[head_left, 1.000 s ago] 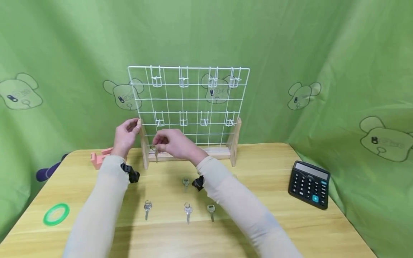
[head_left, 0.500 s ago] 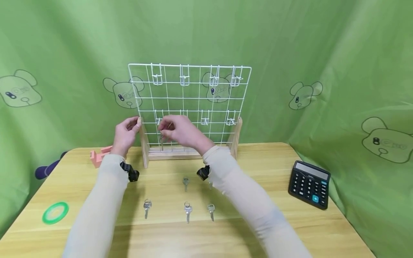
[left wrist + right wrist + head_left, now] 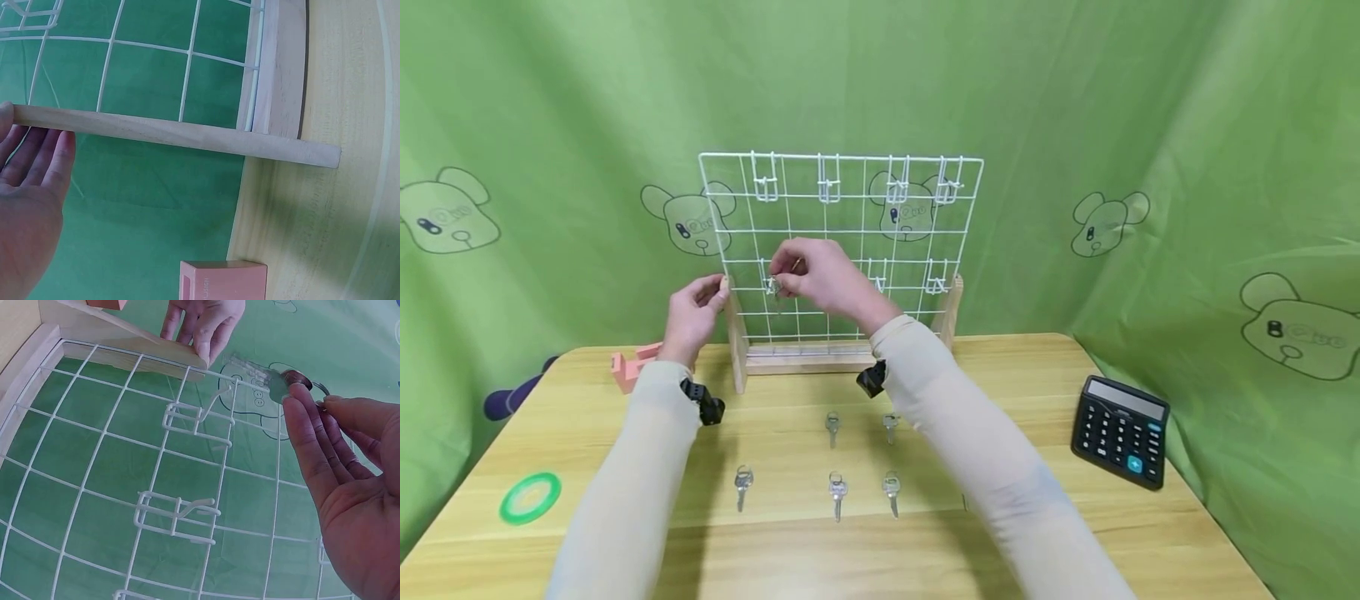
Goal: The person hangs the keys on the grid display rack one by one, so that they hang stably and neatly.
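Between thumb and fingers, my right hand (image 3: 827, 279) pinches a key (image 3: 255, 369) by its metal ring (image 3: 324, 389). It is in front of the white wire grid rack (image 3: 850, 156), close to the lower-left hook (image 3: 767, 283). Seen from the right wrist, the key points toward the rack's wooden side post, with two white hooks (image 3: 177, 512) below it. My left hand (image 3: 691, 317) grips the top of the left wooden post (image 3: 187, 134), thumb on one side and fingers on the other.
Several keys (image 3: 838, 485) lie spread on the wooden table (image 3: 790, 567) before the rack. At the right is a black calculator (image 3: 1120, 431). On the left are a green ring (image 3: 550, 492) and a pink holder (image 3: 627, 372) behind the left forearm. A green curtain hangs behind.
My right hand has risen with the key, from near the rack's base up to the lower-left hook, shifting slightly right. The left hand has stayed on the post.
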`<state>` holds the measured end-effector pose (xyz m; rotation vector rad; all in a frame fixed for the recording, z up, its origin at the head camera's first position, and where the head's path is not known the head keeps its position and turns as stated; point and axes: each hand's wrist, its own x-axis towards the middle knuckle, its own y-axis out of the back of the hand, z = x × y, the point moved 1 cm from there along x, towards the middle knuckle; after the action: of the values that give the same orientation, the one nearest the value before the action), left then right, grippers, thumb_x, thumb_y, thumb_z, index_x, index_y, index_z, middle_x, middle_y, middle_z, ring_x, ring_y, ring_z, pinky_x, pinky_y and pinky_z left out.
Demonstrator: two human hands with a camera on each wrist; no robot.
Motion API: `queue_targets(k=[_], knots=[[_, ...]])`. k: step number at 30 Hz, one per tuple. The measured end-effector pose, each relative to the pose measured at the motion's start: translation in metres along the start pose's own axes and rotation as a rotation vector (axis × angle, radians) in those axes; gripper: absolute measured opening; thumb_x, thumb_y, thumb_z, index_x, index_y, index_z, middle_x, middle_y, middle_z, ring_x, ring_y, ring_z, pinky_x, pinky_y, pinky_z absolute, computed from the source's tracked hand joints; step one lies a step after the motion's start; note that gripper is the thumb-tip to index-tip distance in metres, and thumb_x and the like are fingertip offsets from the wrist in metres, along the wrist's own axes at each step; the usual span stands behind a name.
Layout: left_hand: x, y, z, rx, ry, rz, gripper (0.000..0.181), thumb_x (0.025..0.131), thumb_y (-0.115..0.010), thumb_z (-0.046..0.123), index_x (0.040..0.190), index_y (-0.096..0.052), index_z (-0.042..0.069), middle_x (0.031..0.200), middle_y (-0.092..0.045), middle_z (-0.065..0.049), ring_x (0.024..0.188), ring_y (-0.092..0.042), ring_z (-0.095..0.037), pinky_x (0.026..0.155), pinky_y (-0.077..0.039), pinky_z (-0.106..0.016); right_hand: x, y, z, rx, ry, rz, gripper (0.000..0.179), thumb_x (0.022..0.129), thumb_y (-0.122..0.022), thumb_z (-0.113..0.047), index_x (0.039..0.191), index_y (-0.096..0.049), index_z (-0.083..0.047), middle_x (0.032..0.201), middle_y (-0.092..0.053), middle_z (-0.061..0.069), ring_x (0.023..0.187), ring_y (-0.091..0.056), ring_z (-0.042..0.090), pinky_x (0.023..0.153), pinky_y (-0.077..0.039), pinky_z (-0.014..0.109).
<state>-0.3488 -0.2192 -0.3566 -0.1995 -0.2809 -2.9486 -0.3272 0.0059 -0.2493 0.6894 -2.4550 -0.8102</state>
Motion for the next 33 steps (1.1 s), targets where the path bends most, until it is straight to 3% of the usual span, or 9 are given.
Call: queue_targets(k=[4, 9, 18, 33], knots=[[0.0, 0.001, -0.001, 0.002, -0.006, -0.001, 0.045, 0.101, -0.056, 0.017, 0.143, -0.046, 0.003, 0.143, -0.049, -0.016, 0.13, -0.046, -0.026, 0.108, -0.04, -0.031, 0.003, 0.004, -0.001, 0.025, -0.01, 0.014, 0.011, 0.094, -0.063, 0.002, 0.104, -0.065, -0.002, 0.097, -0.065, 0.014, 0.08, -0.066, 0.018, 0.073, -0.058, 0.023], [-0.001, 0.002, -0.001, 0.004, 0.0, 0.0, 0.046, 0.102, -0.055, 0.017, 0.144, -0.046, 0.004, 0.145, -0.048, -0.015, 0.131, -0.045, -0.025, 0.109, -0.039, -0.031, 0.005, 0.007, -0.005, 0.062, 0.044, 0.073, 0.008, 0.093, -0.064, 0.002, 0.099, -0.065, -0.003, 0.094, -0.065, 0.015, 0.078, -0.066, 0.021, 0.073, -0.06, 0.029], [-0.001, 0.001, -0.001, -0.002, -0.01, 0.001, 0.044, 0.102, -0.055, 0.016, 0.143, -0.046, 0.003, 0.143, -0.049, -0.016, 0.13, -0.047, -0.026, 0.108, -0.04, -0.03, 0.012, 0.017, -0.021, 0.11, 0.019, 0.149, 0.011, 0.093, -0.064, 0.003, 0.103, -0.067, 0.0, 0.093, -0.065, 0.009, 0.078, -0.067, 0.021, 0.071, -0.059, 0.026], [-0.002, 0.0, -0.001, 0.006, -0.017, 0.001, 0.045, 0.102, -0.055, 0.017, 0.144, -0.046, 0.003, 0.143, -0.049, -0.017, 0.13, -0.046, -0.028, 0.109, -0.04, -0.033, 0.028, 0.028, -0.041, 0.23, 0.045, 0.312, 0.013, 0.092, -0.063, 0.006, 0.105, -0.067, 0.003, 0.097, -0.066, 0.013, 0.077, -0.068, 0.021, 0.071, -0.059, 0.024]])
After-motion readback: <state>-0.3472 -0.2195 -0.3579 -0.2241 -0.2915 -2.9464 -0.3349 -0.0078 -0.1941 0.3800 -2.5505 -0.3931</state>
